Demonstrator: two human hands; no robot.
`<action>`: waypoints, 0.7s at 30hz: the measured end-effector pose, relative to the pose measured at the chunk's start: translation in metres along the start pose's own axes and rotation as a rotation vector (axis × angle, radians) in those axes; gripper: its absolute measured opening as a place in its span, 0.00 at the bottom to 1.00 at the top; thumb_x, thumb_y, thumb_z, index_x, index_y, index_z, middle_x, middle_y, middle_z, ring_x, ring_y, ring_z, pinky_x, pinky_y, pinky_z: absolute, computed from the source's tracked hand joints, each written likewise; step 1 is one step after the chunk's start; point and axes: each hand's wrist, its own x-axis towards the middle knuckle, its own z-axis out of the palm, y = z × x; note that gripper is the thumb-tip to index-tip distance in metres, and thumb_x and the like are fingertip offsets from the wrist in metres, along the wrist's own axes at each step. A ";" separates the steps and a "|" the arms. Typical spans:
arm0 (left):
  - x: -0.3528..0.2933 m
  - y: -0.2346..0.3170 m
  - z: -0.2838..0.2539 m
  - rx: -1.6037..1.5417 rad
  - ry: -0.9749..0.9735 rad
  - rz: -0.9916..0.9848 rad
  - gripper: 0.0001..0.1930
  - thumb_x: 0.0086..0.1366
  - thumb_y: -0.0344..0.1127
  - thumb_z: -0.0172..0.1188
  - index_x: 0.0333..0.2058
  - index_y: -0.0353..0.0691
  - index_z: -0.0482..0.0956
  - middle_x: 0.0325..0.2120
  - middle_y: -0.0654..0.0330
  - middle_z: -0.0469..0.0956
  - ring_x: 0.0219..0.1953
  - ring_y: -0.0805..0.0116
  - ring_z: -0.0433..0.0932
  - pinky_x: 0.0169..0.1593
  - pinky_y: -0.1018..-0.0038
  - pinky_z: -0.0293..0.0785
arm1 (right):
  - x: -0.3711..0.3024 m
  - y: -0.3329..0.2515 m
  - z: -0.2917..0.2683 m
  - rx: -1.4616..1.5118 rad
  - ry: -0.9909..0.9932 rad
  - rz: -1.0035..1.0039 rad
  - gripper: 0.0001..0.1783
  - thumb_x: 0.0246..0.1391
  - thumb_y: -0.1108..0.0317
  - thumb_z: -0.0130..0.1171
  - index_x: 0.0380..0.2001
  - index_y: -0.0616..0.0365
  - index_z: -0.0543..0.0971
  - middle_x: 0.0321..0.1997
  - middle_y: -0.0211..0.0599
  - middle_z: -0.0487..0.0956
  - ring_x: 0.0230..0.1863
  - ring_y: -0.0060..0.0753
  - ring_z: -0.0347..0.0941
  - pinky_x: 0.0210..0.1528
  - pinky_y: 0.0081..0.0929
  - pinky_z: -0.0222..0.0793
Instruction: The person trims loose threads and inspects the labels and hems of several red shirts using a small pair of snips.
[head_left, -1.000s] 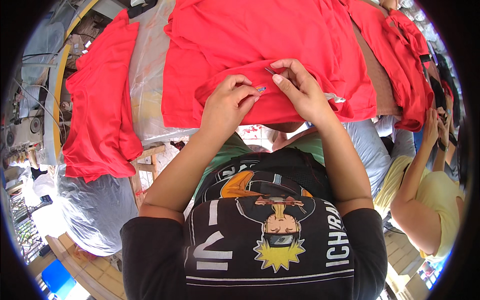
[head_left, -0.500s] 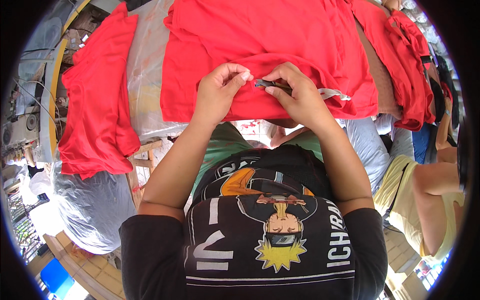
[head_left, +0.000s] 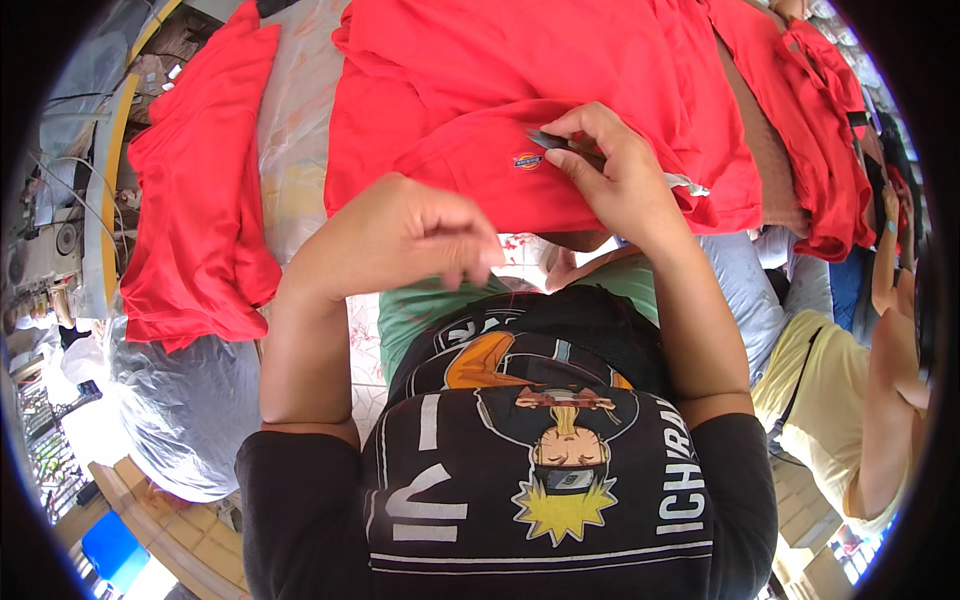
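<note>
A large red garment (head_left: 450, 75) is spread over the table in front of me, its near edge hanging toward my lap. My right hand (head_left: 620, 165) is closed around small dark thread snips (head_left: 548, 140), their tips pointing left just above the cloth. Below the tips, a small oval patch (head_left: 527, 161) in blue, yellow and red sits on the garment. My left hand (head_left: 430, 235) hangs over the near edge of the cloth, above my lap. Its fingers droop and are smeared by motion, so whether they hold anything does not show.
Another red garment (head_left: 195, 190) lies to the left over clear plastic, above a plastic-wrapped bundle (head_left: 190, 420). More red cloth (head_left: 810, 130) lies at the right. A person in a yellow top (head_left: 825, 410) is close on the right. A sewing machine (head_left: 50, 250) stands far left.
My left hand has moved off the patch, down and toward me, its fingers turning downward. The right hand with the snips has risen slightly to the right, exposing the patch.
</note>
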 end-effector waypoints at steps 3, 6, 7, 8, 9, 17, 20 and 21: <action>0.020 -0.018 0.015 0.269 0.557 0.315 0.12 0.60 0.36 0.64 0.38 0.36 0.82 0.36 0.57 0.81 0.35 0.68 0.80 0.38 0.74 0.75 | -0.002 0.009 0.007 0.213 -0.070 0.067 0.10 0.53 0.75 0.61 0.40 0.61 0.75 0.36 0.39 0.77 0.39 0.31 0.75 0.45 0.28 0.71; 0.045 -0.052 0.040 0.472 0.819 0.428 0.14 0.55 0.35 0.67 0.40 0.37 0.81 0.39 0.56 0.79 0.36 0.59 0.80 0.39 0.69 0.76 | -0.006 0.012 0.012 0.223 -0.116 0.122 0.12 0.53 0.74 0.61 0.42 0.62 0.76 0.38 0.38 0.78 0.42 0.30 0.75 0.48 0.28 0.70; 0.050 -0.058 0.046 0.554 0.904 0.467 0.15 0.55 0.35 0.67 0.40 0.38 0.81 0.39 0.56 0.79 0.36 0.58 0.79 0.39 0.69 0.76 | -0.008 0.012 0.013 0.225 -0.125 0.136 0.12 0.53 0.74 0.61 0.42 0.62 0.76 0.39 0.39 0.79 0.42 0.31 0.75 0.48 0.28 0.70; 0.053 -0.059 0.049 0.534 0.941 0.478 0.14 0.53 0.34 0.67 0.39 0.39 0.82 0.36 0.58 0.79 0.37 0.57 0.79 0.40 0.67 0.76 | -0.009 0.011 0.012 0.213 -0.133 0.154 0.12 0.53 0.74 0.61 0.42 0.62 0.76 0.39 0.39 0.79 0.42 0.31 0.75 0.49 0.28 0.70; 0.055 -0.062 0.051 0.518 0.941 0.469 0.13 0.54 0.34 0.67 0.39 0.38 0.82 0.35 0.58 0.80 0.36 0.58 0.79 0.40 0.68 0.76 | -0.009 0.009 0.010 0.201 -0.143 0.168 0.12 0.53 0.74 0.61 0.42 0.62 0.76 0.40 0.39 0.79 0.43 0.32 0.75 0.49 0.28 0.70; 0.057 -0.063 0.041 -0.111 0.831 0.227 0.10 0.63 0.36 0.62 0.36 0.34 0.82 0.26 0.59 0.82 0.31 0.77 0.79 0.39 0.78 0.73 | -0.012 0.011 0.007 0.184 -0.205 0.113 0.12 0.53 0.76 0.60 0.42 0.61 0.75 0.41 0.38 0.78 0.44 0.35 0.76 0.48 0.30 0.71; 0.057 -0.067 0.037 -0.170 0.800 0.223 0.11 0.63 0.37 0.62 0.38 0.34 0.82 0.27 0.60 0.82 0.32 0.79 0.78 0.39 0.78 0.73 | -0.013 0.011 0.008 0.117 -0.215 0.047 0.12 0.52 0.76 0.60 0.41 0.60 0.75 0.41 0.39 0.77 0.43 0.37 0.76 0.46 0.30 0.72; 0.059 -0.070 0.037 -0.194 0.795 0.232 0.11 0.63 0.36 0.62 0.38 0.34 0.82 0.27 0.60 0.82 0.32 0.79 0.78 0.39 0.78 0.73 | -0.012 0.008 0.008 0.072 -0.220 0.029 0.12 0.52 0.76 0.60 0.41 0.60 0.75 0.41 0.39 0.77 0.43 0.38 0.76 0.46 0.30 0.72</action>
